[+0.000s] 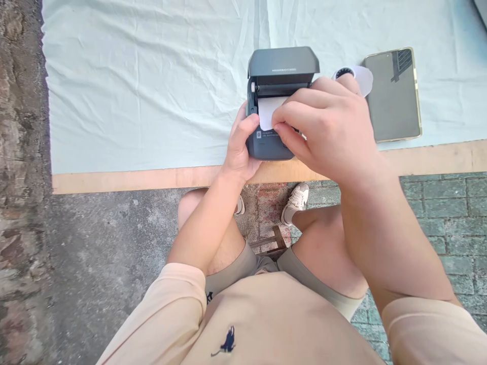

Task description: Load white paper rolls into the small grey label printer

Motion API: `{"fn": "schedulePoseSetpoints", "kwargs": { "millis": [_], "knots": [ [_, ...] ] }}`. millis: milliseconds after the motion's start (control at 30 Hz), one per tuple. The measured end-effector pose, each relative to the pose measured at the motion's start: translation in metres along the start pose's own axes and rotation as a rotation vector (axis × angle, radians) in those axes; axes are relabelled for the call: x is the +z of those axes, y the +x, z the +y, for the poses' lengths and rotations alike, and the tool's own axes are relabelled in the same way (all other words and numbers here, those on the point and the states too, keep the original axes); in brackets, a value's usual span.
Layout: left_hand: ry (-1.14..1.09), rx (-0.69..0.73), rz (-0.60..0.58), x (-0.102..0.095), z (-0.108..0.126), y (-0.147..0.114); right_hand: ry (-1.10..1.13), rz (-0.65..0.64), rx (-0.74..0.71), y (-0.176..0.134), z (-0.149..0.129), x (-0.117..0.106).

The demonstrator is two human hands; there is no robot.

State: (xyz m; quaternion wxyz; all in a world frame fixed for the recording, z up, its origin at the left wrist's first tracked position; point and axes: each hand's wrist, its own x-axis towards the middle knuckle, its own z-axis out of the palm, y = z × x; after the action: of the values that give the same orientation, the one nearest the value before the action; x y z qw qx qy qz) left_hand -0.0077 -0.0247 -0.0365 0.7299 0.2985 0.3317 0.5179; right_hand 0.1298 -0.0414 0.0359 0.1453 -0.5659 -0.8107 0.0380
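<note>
A dark grey portable label printer (268,148) has its lid (283,61) raised at the far end, over the table's near edge. My left hand (240,144) is closed round the printer's left side, its thumb along the rim. A white label strip (268,112) extends from the printer's inside towards me. My right hand (329,124) pinches the strip's right edge between thumb and forefinger. That hand hides the right part of the printer. Just beyond its knuckles lies a white roll (364,81) with a black-rimmed core, partly covered.
A smartphone (393,96) in a clear-edged case lies right of the roll. Pale blue cloth (144,91) covers the table, whose wooden front edge (152,177) shows. A dark object (482,11) sits at the top right corner. A rough wall (19,152) borders the left.
</note>
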Motion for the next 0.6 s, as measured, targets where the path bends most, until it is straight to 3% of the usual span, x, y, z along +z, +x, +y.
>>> {"fn": "schedulePoseSetpoints", "kwargs": {
  "millis": [167, 333, 467, 533, 600],
  "knots": [
    [-0.019, 0.021, -0.084, -0.002, -0.001, 0.001, -0.002, 0.069, -0.051, -0.006, 0.003, 0.004],
    [0.024, 0.07, -0.071, -0.008, -0.006, 0.005, 0.377, 0.289, -0.209, -0.015, 0.013, 0.013],
    [0.048, 0.056, -0.11, -0.011, -0.009, 0.005, 0.623, 0.583, 0.048, -0.015, 0.018, 0.017],
    [0.064, 0.033, -0.103, -0.011, -0.009, 0.003, 0.694, 0.545, 0.147, -0.014, 0.018, 0.019],
    [0.063, 0.021, -0.091, -0.01, -0.008, 0.001, 0.756, 0.426, 0.171, -0.012, 0.018, 0.023]
  ]
}}
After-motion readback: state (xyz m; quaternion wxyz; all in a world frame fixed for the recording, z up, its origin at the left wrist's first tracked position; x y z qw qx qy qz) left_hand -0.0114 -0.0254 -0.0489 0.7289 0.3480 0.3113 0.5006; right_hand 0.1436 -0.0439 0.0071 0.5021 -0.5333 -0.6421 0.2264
